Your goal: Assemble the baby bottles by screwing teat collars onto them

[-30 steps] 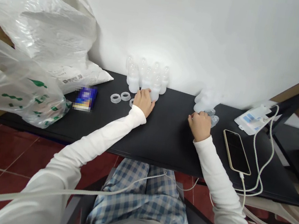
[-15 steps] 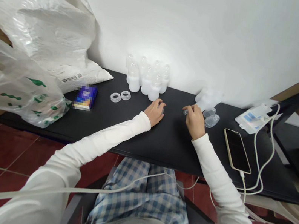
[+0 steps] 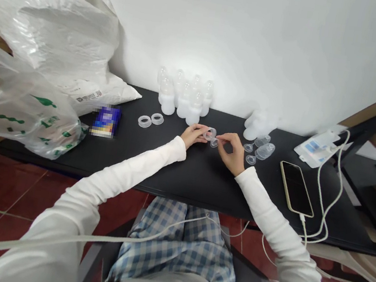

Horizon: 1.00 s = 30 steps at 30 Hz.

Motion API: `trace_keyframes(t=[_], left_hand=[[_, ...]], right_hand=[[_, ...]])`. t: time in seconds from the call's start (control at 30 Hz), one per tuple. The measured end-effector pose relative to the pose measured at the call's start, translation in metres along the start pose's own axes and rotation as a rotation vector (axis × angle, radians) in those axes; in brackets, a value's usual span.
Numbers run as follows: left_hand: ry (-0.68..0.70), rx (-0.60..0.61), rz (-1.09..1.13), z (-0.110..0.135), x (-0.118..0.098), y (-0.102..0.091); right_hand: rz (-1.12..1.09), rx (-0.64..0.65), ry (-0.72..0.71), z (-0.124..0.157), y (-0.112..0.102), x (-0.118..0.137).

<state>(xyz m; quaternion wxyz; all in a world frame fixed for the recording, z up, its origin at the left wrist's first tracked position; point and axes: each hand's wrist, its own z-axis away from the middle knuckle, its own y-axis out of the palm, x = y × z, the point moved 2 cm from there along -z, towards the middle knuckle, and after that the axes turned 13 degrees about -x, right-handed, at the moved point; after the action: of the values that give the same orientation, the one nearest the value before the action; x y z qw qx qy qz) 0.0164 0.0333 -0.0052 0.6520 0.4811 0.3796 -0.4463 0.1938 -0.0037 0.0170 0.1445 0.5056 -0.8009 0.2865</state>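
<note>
My left hand (image 3: 192,135) is closed on a translucent screw ring (image 3: 211,131), held up on edge above the black table. Between the fingertips of my right hand (image 3: 232,152) is a small clear bottle nipple (image 3: 214,143), right against the lower edge of that ring. Two more rings (image 3: 144,121) lie flat to the left. Right of my right hand are two clear dome caps (image 3: 264,151) and two loose clear nipples (image 3: 250,159). Behind my left hand stand several white baby bottles (image 3: 184,104) with clear domed tops.
White bottle bodies (image 3: 257,126) stand by the wall at right. A phone (image 3: 297,188) with a charging cable and a white-blue packet (image 3: 317,147) lie farther right. Plastic bags (image 3: 49,127) and a blue box (image 3: 106,121) occupy the left. A cable crosses my lap.
My right hand has picked up a nipple and moved left toward my left hand. My left hand has turned, lifting the ring into view. The two nipples at right are now uncovered.
</note>
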Motion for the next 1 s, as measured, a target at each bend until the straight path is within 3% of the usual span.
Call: trace_keyframes(t=[0.17, 0.47, 0.7, 0.87, 1.0], left_hand=[[-0.055, 0.107, 0.096, 0.009, 0.004, 0.006], [0.022, 0.198, 0.05, 0.015, 0.011, 0.009], [0.244, 0.108, -0.096, 0.01, 0.017, 0.006], [0.379, 0.1, -0.2, 0.011, 0.014, 0.003], [0.463, 0.09, -0.329, 0.01, 0.01, 0.0]], right_hand=[[0.038, 0.001, 0.145, 0.002, 0.005, -0.004], [0.154, -0.133, 0.197, 0.005, 0.012, -0.009], [0.185, -0.127, 0.273, 0.009, 0.02, -0.016], [0.024, 0.037, 0.392, 0.01, 0.024, -0.011], [-0.103, 0.046, 0.47, 0.01, 0.024, -0.012]])
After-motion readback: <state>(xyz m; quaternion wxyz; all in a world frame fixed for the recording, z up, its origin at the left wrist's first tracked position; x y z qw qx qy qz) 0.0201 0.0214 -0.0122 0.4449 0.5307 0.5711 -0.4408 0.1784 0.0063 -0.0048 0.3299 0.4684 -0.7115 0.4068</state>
